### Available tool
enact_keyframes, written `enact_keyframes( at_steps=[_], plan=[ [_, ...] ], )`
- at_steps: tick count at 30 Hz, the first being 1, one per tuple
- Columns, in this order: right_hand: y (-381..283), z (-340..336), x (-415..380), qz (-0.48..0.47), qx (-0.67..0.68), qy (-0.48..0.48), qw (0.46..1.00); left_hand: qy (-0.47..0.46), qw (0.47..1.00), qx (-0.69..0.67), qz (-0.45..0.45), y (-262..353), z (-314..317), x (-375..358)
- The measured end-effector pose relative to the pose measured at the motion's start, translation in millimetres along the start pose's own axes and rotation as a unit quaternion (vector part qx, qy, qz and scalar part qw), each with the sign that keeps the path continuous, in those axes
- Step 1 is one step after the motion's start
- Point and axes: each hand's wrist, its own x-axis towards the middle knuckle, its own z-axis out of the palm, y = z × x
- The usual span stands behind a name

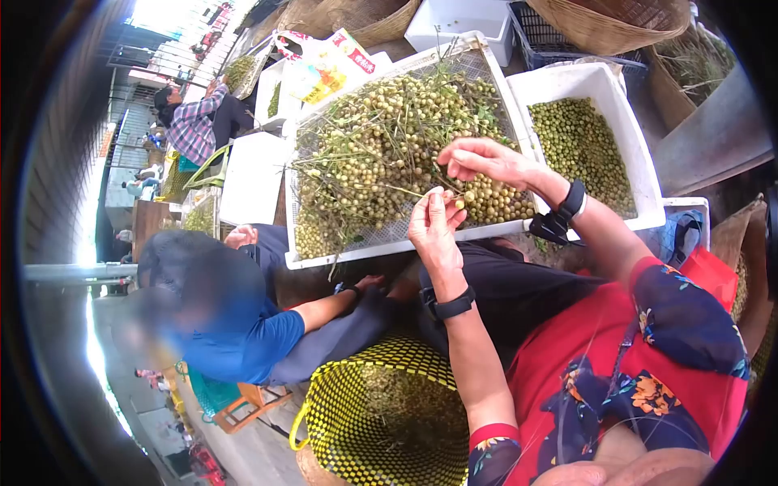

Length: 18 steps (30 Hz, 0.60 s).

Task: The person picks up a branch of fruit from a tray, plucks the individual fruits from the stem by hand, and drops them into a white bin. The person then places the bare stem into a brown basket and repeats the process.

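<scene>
My left hand [438, 231] is closed in a pinch on a thin fruit twig [408, 192], with small round yellowish fruit at its fingertips. Just above and to the right, my right hand [489, 160] has its fingers curled inward; whatever they may hold is hidden. Both hands are over a white mesh-bottomed tray [356, 257], heaped with round tan-green fruit [389, 121] that look like longans, mixed with stems and leaves. Right of the tray, a white foam box [644, 174] contains loose greener fruit [579, 146].
A yellow-and-black woven basket [381, 356] with debris inside stands below the tray. Close on the left sits a person in a blue shirt [235, 324]; another in a plaid shirt [194, 130] sits farther back. A printed plastic bag [336, 65] lies by the tray's far corner.
</scene>
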Motion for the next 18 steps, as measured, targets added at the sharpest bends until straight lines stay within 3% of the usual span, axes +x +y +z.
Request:
enact_keyframes(
  at_steps=[3, 6, 10, 13, 18],
  plan=[
    [26.1, 4.6, -20.6, 0.064, 0.076, -0.016, 0.995, 0.015, 0.998, -0.034, -0.041, 4.5, -1.1, -0.6],
    [42.6, 9.5, -30.5, 0.095, 0.260, -0.083, 0.957, 0.007, 0.998, -0.046, -0.039, -0.1, -2.4, -1.6],
    [34.4, 26.9, -32.2, 0.062, 0.164, -0.005, 0.984, 0.049, 0.999, 0.016, -0.004, -5.6, 3.9, -2.9],
    [31.1, 30.2, -32.3, 0.014, 0.096, -0.031, 0.995, 0.055, 0.993, 0.077, 0.071, -8.4, 7.8, -5.6],
    [48.0, 19.6, -32.5, 0.041, 0.157, -0.012, 0.987, 0.041, 0.991, 0.099, 0.079, -8.7, 7.0, -3.8]
  ],
)
